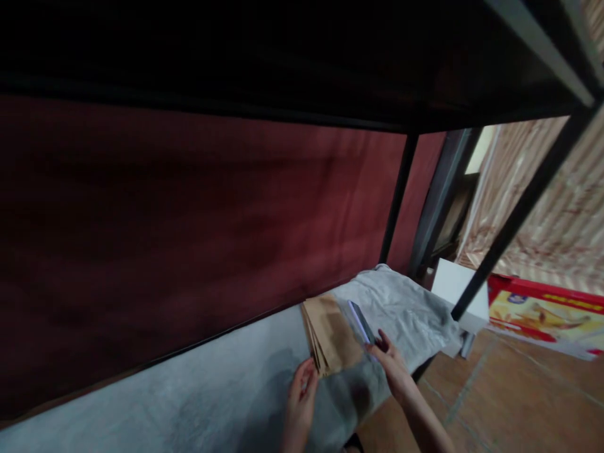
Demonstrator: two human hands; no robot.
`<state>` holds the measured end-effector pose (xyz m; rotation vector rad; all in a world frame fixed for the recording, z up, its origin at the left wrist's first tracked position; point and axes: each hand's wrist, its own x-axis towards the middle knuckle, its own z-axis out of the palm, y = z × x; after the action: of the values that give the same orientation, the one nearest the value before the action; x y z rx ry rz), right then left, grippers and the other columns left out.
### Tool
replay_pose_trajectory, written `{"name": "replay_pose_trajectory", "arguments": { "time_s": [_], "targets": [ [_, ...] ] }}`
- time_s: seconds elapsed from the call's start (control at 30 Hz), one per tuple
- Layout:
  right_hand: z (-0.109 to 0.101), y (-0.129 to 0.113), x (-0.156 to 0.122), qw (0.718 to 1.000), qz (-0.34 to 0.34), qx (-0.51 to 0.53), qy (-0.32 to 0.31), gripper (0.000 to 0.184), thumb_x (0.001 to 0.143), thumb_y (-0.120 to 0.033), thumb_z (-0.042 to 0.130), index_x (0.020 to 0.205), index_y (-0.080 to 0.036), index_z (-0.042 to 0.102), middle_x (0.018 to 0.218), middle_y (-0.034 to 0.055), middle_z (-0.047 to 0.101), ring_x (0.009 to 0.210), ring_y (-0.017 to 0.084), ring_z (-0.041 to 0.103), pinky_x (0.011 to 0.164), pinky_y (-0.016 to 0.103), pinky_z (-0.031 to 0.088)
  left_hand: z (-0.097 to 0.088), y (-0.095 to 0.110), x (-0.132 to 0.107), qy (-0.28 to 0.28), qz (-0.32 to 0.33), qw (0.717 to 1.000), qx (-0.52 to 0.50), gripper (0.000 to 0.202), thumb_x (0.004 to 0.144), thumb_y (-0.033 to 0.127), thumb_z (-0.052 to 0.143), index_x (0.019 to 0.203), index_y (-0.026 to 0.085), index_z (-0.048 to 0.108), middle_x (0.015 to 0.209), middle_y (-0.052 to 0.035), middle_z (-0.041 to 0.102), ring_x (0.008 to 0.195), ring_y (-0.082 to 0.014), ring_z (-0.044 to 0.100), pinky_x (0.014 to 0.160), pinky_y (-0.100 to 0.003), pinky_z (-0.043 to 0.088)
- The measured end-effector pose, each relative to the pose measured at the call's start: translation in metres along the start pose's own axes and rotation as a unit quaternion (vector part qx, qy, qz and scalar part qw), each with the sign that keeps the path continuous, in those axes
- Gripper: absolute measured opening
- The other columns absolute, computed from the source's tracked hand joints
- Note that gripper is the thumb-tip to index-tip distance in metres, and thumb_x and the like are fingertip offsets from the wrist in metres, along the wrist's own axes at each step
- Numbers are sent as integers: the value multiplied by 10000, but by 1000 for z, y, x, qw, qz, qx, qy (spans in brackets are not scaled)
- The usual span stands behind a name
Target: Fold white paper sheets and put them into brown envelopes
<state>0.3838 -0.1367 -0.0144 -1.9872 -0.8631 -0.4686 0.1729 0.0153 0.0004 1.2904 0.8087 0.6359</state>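
A stack of brown paper sheets or envelopes (333, 333) lies on a grey-white cloth-covered surface (189, 396). My left hand (301, 393) touches the stack's near corner, its fingers pinched at the edge. My right hand (394, 368) rests at the stack's right side, fingers curled beside a thin dark flat object with a light edge (361, 322) that lies on the stack. Whether the right hand grips that object is not clear.
A dark red curtain (189, 220) hangs behind the surface under a dark upper shelf. Black metal posts (514, 220) stand at the right. A white box (455, 283) and a red and yellow printed board (542, 314) lie past the surface's end, on brown floor tiles.
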Motion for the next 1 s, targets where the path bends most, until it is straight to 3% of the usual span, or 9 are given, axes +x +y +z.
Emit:
{"name": "replay_pose_trajectory", "arguments": {
  "time_s": [0.07,0.17,0.23,0.3,0.4,0.5,0.67,0.8,1.0],
  "targets": [
    [11,-33,-25,993,66,95,-30,671,950,-480,476,1538,-188,340,1181,179,715,991,316,728,735,430,602,0,2,-14,-42,-79,992,-91,561,803,624,609,1222,253,642,1298,-123,660,1216,-293,615,887,-402,556],
    [35,-94,-66,974,69,193,-95,778,928,-513,516,1581,-242,192,1331,139,637,1124,312,676,862,458,598,-1,11,-35,-69,-171,954,-238,587,884,694,437,1267,298,640,1238,-108,703,1157,-302,659,865,-463,568],
    [47,-135,-88,973,38,190,-125,802,894,-529,567,1568,-244,239,1398,148,570,1237,334,597,949,488,561,-8,20,-47,-52,-177,941,-283,643,888,720,407,1233,249,676,1153,-125,737,1101,-311,686,895,-469,562],
    [52,-169,-102,978,37,154,-133,849,863,-512,622,1566,-211,252,1384,171,550,1240,358,575,979,528,528,-22,30,-58,-37,-174,923,-340,636,880,675,506,1203,161,696,1122,-151,745,1104,-319,685,962,-443,534],
    [53,-203,-112,969,24,155,-189,896,846,-513,654,1576,-198,241,1364,181,544,1219,364,565,1010,554,482,-53,39,-68,-31,-154,871,-465,566,892,563,595,1200,96,685,1142,-156,740,1109,-311,681,1012,-408,502],
    [56,-218,-114,944,6,199,-262,769,895,-523,590,1553,-231,322,1425,158,515,1292,350,504,1063,551,429,-90,42,-70,-22,-157,836,-525,481,888,505,636,1146,103,690,1068,-140,761,1030,-301,710,959,-410,527],
    [78,-231,-110,901,99,291,-307,575,944,-526,484,1448,-248,499,1440,113,522,1350,300,463,1116,506,392,-134,31,-71,40,-149,841,-519,444,847,508,693,1085,134,689,947,-124,771,840,-263,734,790,-375,566],
    [94,-246,-108,852,118,372,-350,471,931,-461,513,1361,-283,588,1345,68,600,1243,242,568,1074,414,451,-147,13,-71,77,-142,837,-523,358,863,443,690,1072,152,688,886,-72,766,741,-210,723,738,-323,557],
    [100,-260,-107,863,125,357,-336,433,909,-370,519,1322,-287,617,1221,57,628,1116,215,622,964,355,515,-149,3,-67,34,-146,816,-558,392,908,471,627,1069,121,697,942,-97,769,865,-238,735,855,-349,552]
  ]
}}
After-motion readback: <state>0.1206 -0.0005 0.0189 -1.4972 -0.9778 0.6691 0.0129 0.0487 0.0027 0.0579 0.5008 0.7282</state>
